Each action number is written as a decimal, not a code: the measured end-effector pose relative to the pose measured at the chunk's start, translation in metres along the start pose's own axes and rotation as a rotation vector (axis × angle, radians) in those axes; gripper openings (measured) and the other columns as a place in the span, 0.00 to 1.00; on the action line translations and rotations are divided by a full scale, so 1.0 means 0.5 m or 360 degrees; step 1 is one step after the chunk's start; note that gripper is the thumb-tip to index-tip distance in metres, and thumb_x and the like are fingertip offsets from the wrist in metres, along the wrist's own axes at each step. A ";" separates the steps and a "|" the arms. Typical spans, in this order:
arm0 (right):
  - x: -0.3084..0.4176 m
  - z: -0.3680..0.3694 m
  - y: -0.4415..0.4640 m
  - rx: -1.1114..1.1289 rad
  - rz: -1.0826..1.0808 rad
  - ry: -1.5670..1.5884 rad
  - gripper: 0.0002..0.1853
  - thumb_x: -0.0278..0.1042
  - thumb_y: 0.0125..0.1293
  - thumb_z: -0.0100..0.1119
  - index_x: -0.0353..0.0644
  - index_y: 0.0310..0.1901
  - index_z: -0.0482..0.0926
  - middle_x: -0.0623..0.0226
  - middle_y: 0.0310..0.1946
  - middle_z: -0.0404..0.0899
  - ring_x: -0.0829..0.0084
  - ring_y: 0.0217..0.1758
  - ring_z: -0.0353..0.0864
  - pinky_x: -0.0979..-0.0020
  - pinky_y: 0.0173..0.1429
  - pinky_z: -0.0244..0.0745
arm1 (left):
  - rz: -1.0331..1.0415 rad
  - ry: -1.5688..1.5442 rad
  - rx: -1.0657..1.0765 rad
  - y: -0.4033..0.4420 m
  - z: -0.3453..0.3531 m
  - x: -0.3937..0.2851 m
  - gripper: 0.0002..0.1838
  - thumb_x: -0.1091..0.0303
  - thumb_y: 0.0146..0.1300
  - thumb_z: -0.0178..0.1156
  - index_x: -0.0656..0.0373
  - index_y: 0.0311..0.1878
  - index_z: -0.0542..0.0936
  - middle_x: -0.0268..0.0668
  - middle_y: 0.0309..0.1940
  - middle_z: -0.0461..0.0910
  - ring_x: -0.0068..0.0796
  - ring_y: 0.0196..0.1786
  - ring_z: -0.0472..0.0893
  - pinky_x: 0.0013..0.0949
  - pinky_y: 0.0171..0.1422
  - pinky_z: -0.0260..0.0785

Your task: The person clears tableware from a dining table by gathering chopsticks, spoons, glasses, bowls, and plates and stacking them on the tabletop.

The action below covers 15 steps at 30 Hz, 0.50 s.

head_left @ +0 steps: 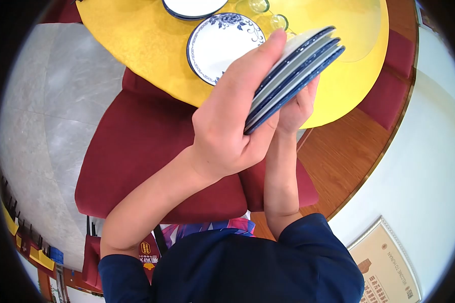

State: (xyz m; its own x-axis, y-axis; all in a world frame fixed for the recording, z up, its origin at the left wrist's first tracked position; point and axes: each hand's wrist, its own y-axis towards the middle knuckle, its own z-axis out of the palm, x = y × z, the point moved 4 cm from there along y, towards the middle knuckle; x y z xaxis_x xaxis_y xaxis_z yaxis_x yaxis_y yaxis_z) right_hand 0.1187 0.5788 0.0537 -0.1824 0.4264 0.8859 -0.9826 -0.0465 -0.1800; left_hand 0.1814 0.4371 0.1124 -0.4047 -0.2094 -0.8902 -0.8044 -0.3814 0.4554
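My left hand (227, 118) grips a tilted stack of three white plates with dark blue rims (293, 76), its thumb along the upper face and its fingers underneath. Behind the lower side of the stack is my right hand (295, 111), its visible fingers curled against the plates and the rest hidden. Just beyond my left hand, a white plate with blue flowers and a patterned rim (225, 48) lies on the yellow tablecloth (146, 43).
Another blue-rimmed plate (194, 6) lies at the top edge, near small clear glasses (279, 22). Between me and the table stands a dark red chair (152, 156). More red seats (389, 96) line the right side, and a framed sign (384, 262) is at lower right.
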 end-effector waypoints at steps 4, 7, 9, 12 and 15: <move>0.013 0.013 -0.002 0.0072 -0.0069 -0.0002 0.22 0.32 0.73 0.45 0.38 0.65 0.59 0.59 0.56 0.73 0.69 0.57 0.74 0.67 0.62 0.69 | 0.0102 -0.0007 -0.0007 0.004 0.000 -0.009 0.28 0.77 0.62 0.57 0.74 0.65 0.63 0.55 0.62 0.70 0.43 0.60 0.77 0.35 0.63 0.69; 0.015 0.005 -0.003 0.0124 -0.0062 0.0016 0.21 0.31 0.73 0.43 0.38 0.65 0.59 0.59 0.56 0.73 0.69 0.57 0.74 0.67 0.62 0.69 | 0.0134 0.0012 -0.0019 0.003 0.004 -0.014 0.28 0.77 0.62 0.58 0.74 0.64 0.63 0.55 0.62 0.70 0.44 0.61 0.76 0.36 0.65 0.68; 0.006 -0.014 -0.001 0.0050 -0.0020 -0.0132 0.21 0.31 0.73 0.43 0.37 0.65 0.59 0.59 0.56 0.73 0.70 0.57 0.74 0.67 0.62 0.68 | 0.0103 -0.0032 -0.0032 -0.002 0.010 -0.010 0.27 0.77 0.63 0.57 0.74 0.64 0.63 0.54 0.61 0.71 0.42 0.61 0.76 0.36 0.64 0.67; 0.000 -0.010 0.007 -0.0009 -0.0014 -0.0254 0.21 0.30 0.73 0.44 0.35 0.65 0.61 0.60 0.55 0.73 0.71 0.57 0.73 0.68 0.61 0.69 | -0.0274 0.0001 -0.0077 -0.004 0.011 0.019 0.23 0.75 0.68 0.53 0.71 0.64 0.64 0.51 0.59 0.73 0.37 0.58 0.76 0.32 0.61 0.67; -0.027 -0.017 0.008 -0.0064 0.0089 -0.0328 0.21 0.28 0.73 0.43 0.33 0.65 0.61 0.57 0.56 0.72 0.69 0.58 0.74 0.67 0.61 0.71 | -0.0582 0.0071 -0.0142 -0.026 0.003 0.085 0.22 0.72 0.70 0.52 0.70 0.64 0.64 0.49 0.58 0.72 0.34 0.58 0.75 0.32 0.62 0.67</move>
State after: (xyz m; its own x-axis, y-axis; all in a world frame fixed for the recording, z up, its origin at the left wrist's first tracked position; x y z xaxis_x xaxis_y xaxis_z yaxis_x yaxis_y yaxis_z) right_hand 0.1177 0.5808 0.0374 -0.2438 0.2306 0.9420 -0.9693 -0.0269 -0.2443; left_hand 0.1742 0.4345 0.0687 -0.0766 -0.0834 -0.9936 -0.8505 -0.5146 0.1087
